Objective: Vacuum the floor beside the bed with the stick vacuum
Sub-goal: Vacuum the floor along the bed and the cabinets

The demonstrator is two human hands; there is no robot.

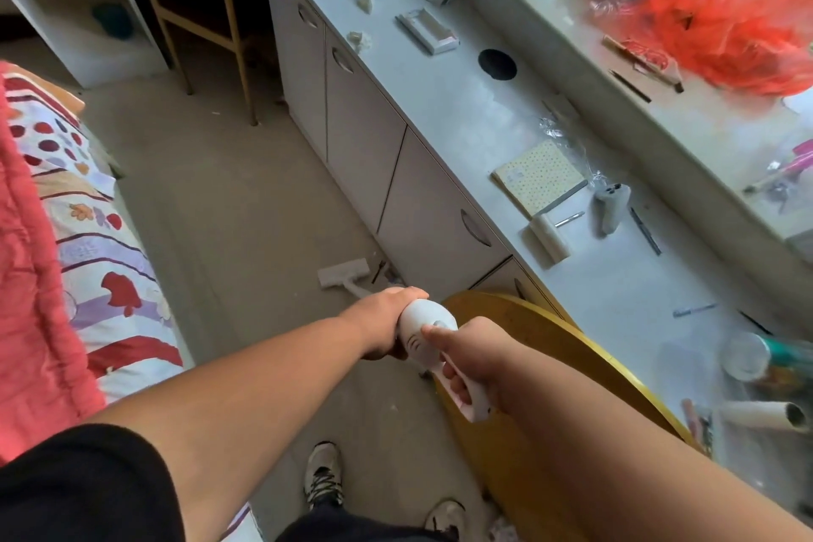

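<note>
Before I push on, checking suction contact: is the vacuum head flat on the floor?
Apparently flat: the head lies on the floor by the cabinets; no lifted edge shows.

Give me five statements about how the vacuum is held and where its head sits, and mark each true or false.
1. Both hands grip the stick vacuum. True: the left hand wraps the front of the body and the right hand holds the rear handle.
2. The floor head rests on the bed. False: it is on the floor, near the base of the cabinets.
3. A wooden chair stands further along the aisle. True.
4. The red plastic bag lies on the floor. False: it sits on the window ledge.
5. The person is barefoot. False: sneakers are visible.
</note>
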